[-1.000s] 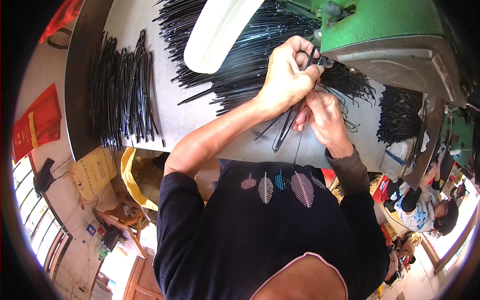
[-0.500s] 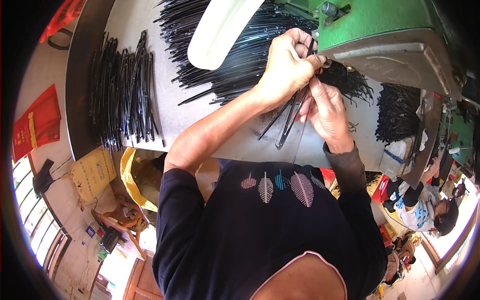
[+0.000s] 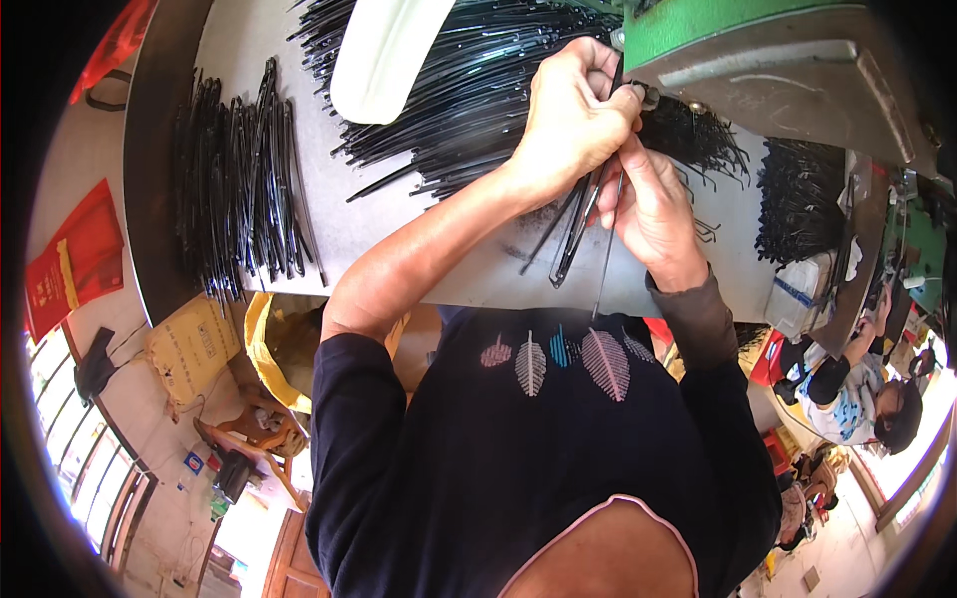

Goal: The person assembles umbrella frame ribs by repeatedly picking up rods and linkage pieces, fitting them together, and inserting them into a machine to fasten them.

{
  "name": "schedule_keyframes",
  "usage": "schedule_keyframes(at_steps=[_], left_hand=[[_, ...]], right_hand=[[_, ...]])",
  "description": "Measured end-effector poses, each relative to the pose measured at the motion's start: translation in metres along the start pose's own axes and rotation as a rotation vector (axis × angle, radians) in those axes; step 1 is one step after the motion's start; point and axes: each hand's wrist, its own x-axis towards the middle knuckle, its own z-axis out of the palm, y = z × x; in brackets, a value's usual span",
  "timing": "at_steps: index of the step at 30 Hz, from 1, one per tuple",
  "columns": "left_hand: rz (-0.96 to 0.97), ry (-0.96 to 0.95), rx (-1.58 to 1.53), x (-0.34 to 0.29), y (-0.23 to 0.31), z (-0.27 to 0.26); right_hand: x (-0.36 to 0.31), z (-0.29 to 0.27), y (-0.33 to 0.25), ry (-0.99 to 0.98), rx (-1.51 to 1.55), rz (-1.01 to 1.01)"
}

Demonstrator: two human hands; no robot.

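Note:
My left hand (image 3: 578, 125) is closed on several thin black rods (image 3: 573, 244), right beside the green machine (image 3: 738, 35). The lower ends of these rods splay out below my fingers, toward the table's near edge. Just below it, my right hand (image 3: 653, 214) pinches a single thin rod (image 3: 607, 254) that hangs almost straight down past the others. My fingers cover the upper ends, so I cannot see whether they touch the machine. A large pile of similar black rods (image 3: 459, 110) lies beyond my left forearm.
A smaller bundle of black rods (image 3: 239, 189) lies on the metal table (image 3: 349, 234) at the left. A white trough-like piece (image 3: 384, 60) rests over the big pile. Stacked dark rods (image 3: 797, 204) stand at the right. Another person (image 3: 852, 399) works farther right.
My right hand now holds one thin rod apart from the rest, its end hanging lower toward me. My hands stay by the machine; the whole view has shifted slightly.

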Motion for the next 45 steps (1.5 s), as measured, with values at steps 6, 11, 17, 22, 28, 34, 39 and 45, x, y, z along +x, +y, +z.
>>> schedule_keyframes(at_steps=[6,11,17,22,28,34,39,45], left_hand=[[-0.079,-0.032,-0.043,-0.008,0.026,-0.019],[-0.006,0.171,0.564,-0.054,0.068,-0.129],[0.248,0.250,1.663,-0.094,0.058,-0.146],[0.303,-0.033,1.268,-0.113,0.005,-0.061],[0.476,0.073,1.360,-0.112,-0.030,-0.049],[0.470,-0.010,1.312,-0.115,-0.020,-0.045],[0.366,-0.021,1.006,-0.090,0.004,-0.045],[0.240,-0.022,0.766,-0.050,0.017,-0.041]], right_hand=[[0.003,0.004,-0.011,0.003,-0.425,-0.231],[-0.017,-0.023,-0.026,0.091,-1.188,-0.583],[-0.007,-0.012,-0.017,-0.157,-1.855,-0.849],[0.004,-0.009,-0.017,-0.152,-1.868,-0.826],[0.001,-0.023,-0.012,-0.010,-1.740,-0.765],[-0.003,-0.021,-0.012,-0.038,-1.827,-0.861],[0.008,-0.025,-0.019,-0.042,-1.829,-0.815],[0.016,-0.027,-0.012,0.149,-1.509,-0.963]])
